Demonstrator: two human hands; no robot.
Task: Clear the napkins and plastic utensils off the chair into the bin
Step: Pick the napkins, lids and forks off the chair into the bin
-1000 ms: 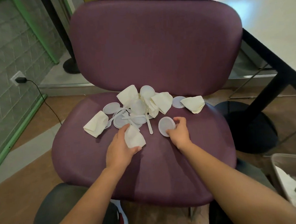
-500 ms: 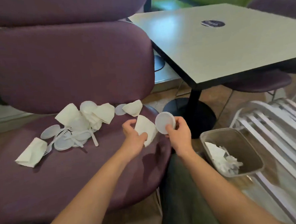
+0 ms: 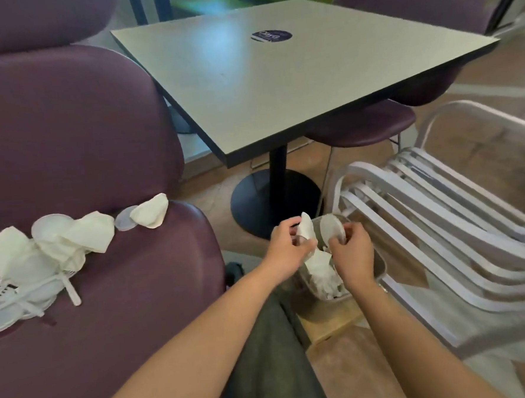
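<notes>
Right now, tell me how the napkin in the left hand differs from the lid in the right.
The napkin is soft, crumpled and cream-white; the lid is a flat, rigid, translucent disc. The left hand grips the napkin in curled fingers, while the right hand pinches the lid by its lower edge, holding it on edge. Both are held over the bin, not yet dropped.

A folded white paper napkin [image 3: 305, 230] and a round translucent plastic lid [image 3: 332, 227] hang over the grey plastic bin [image 3: 379, 265]; more lie piled on the purple padded chair [image 3: 132, 299].
</notes>
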